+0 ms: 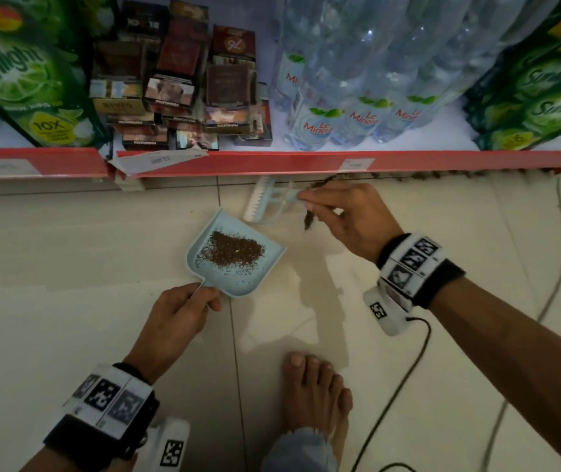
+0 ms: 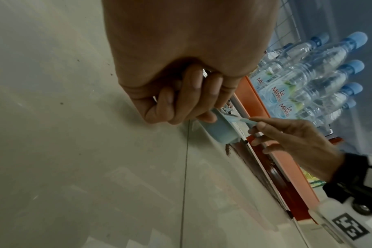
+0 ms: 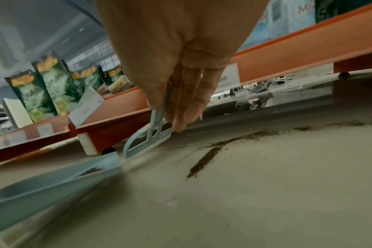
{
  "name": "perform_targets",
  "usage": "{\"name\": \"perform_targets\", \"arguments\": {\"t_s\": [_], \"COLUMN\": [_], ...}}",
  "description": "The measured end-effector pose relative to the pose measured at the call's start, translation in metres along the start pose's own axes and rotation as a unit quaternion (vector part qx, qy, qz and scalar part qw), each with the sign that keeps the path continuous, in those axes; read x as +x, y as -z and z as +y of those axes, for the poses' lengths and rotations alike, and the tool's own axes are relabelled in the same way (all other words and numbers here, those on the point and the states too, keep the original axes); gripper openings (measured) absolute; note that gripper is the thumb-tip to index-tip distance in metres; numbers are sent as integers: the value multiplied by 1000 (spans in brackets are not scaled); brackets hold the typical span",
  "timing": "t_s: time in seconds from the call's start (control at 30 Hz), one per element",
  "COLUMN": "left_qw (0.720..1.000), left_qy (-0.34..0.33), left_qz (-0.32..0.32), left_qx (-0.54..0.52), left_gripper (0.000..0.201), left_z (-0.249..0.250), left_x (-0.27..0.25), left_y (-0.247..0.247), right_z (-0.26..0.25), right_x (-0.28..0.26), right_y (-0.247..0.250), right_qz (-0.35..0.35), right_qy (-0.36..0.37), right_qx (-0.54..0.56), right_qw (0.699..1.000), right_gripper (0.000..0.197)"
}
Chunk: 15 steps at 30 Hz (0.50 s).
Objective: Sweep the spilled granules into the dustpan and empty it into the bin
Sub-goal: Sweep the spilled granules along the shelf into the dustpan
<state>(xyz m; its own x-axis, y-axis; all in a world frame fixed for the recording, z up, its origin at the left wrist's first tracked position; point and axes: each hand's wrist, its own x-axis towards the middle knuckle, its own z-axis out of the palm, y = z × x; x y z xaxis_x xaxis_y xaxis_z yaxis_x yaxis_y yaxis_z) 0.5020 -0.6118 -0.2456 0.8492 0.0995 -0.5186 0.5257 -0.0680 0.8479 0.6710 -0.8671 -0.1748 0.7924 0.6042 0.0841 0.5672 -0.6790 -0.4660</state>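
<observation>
A pale blue dustpan (image 1: 272,270) lies on the tiled floor with a dark heap of granules (image 1: 233,250) in it. My left hand (image 1: 183,308) grips its handle at the near corner; the left wrist view shows the fingers (image 2: 193,94) curled round it. My right hand (image 1: 337,212) pinches the handle of a small blue brush (image 1: 265,204), bristles on the floor just beyond the pan's mouth (image 3: 146,142). More granules (image 1: 308,219) lie in a short streak under my right hand (image 3: 204,161) and in a line along the shelf base (image 1: 442,175).
A red-edged bottom shelf (image 1: 306,163) runs across just past the brush, carrying water bottles (image 1: 357,120), cigarette packs (image 1: 183,97) and green detergent pouches (image 1: 23,80). My bare foot (image 1: 316,390) stands near the pan. A black cable (image 1: 391,393) trails on the floor at right.
</observation>
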Motion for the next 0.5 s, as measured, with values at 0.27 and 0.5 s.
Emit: {"name": "perform_targets", "arguments": {"t_s": [0.27,0.5], "left_qw": [1000,999], "left_qy": [-9,-34], "left_qz": [10,-38], "left_qx": [-7,-3], "left_gripper": [36,38], "left_z": [-5,4], "left_x": [-8,4], "left_y": [10,2], "right_z": [48,35], "right_x": [-36,-24], "right_y": [63,56], "right_qz": [-82,12], "right_qy": [-30,-34], "right_qx": [-105,-8], "right_qw": [991,999], "right_gripper": [19,21]}}
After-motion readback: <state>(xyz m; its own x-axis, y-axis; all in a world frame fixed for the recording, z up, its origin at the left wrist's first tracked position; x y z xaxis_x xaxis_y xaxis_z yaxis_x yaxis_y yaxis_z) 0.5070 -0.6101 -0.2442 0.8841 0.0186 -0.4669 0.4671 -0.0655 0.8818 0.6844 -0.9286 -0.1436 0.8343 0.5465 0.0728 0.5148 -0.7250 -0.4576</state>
